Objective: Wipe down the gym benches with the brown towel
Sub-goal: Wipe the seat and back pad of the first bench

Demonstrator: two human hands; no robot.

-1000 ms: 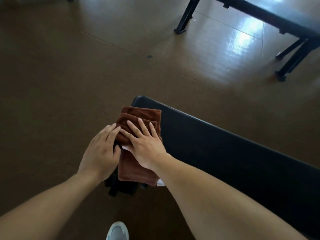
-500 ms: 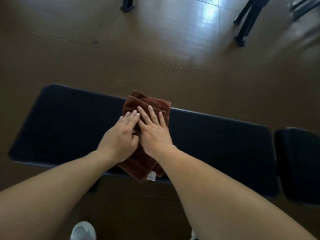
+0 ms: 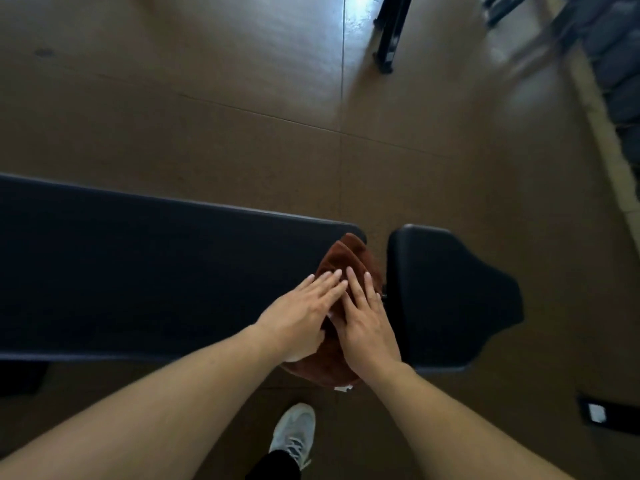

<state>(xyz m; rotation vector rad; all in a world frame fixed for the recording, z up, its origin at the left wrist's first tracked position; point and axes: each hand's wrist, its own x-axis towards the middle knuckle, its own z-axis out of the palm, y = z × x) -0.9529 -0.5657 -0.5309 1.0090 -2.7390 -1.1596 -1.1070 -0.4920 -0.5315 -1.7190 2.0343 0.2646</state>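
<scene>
Pressing flat-fingered, the left hand [image 3: 298, 317] and right hand [image 3: 363, 320] both lay spread on the brown towel [image 3: 349, 261], neither grip pinching it. That towel sat at the long tabletop [image 3: 156, 271]'s right end, overhanging the gap before the seat pad [image 3: 450, 296]; it could slip through. Its white tag [image 3: 343, 388] showed no legible writing.

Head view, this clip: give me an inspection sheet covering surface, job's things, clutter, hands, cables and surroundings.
Surface: long black bench pad; separate black seat pad to its right, across a gap.
Job's things: brown towel, folded, at the long pad's right end, overhanging its near edge.
Clutter: nothing seen.
Hands: left hand and right hand flat on the towel, fingers straight.
Cables: nothing seen.
Surroundings: brown floor; black equipment leg; pale shoe.
</scene>
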